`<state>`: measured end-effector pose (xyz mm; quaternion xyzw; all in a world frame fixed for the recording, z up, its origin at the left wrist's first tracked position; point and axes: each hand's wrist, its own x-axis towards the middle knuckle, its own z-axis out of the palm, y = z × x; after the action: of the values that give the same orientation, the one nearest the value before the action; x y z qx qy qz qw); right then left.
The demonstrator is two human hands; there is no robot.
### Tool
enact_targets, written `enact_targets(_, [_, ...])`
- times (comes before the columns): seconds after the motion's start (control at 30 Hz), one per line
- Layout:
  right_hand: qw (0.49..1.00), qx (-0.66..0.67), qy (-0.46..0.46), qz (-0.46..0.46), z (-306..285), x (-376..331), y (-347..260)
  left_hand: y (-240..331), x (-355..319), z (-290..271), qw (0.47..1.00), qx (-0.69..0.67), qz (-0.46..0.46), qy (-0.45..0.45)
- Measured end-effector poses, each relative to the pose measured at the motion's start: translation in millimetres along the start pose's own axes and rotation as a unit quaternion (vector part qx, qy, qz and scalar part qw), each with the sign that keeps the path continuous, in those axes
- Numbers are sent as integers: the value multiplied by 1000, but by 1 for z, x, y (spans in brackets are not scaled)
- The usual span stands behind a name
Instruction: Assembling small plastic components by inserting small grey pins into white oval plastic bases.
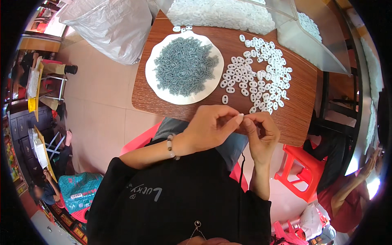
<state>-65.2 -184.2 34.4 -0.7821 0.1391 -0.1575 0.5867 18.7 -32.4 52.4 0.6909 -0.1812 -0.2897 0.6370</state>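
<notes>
My left hand [210, 127], with a beaded bracelet [170, 146] on its wrist, and my right hand [262, 132] meet in front of the table's near edge. Both are closed in a pinch, fingertips touching or nearly so. Whatever they pinch is too small and covered to make out. Just beyond them, many small white oval pieces [245, 92] with two dark holes each lie scattered on the brown wooden table [141, 92]. Left of these, a white wavy-rimmed plate [152, 83] carries a heap of small grey-blue ridged pieces [185, 65].
See-through bins [312, 51] of white pieces [220, 16] stand along the table's far side. A large white sack [108, 28] is at the far left, a red stool [300, 171] at the right. Other people sit left and right, one in a dark red top [347, 204].
</notes>
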Motion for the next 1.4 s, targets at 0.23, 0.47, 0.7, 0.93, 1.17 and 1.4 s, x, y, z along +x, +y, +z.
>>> enact_targets(0.23, [997,49,-23,62,4,3,-3,-6,-7,-21,996,-59,-30,62])
enact_targets(0.47, [995,83,-11,51,20,11,-3,-7,-2,-19,1000,-23,3,0])
enact_targets(0.7, [998,33,-56,25,16,9,-6,-14,-4,-16,998,48,25,-25])
enact_targets(0.93, [997,52,-4,54,12,7,-8,5,8,-52,944,247,173,133])
enact_targets(1.17, [995,67,23,67,5,3,-4,-8,27,-136,829,496,134,221])
enact_targets(1.4, [997,58,9,50,11,1,-3,-18,33,-134,857,454,126,207])
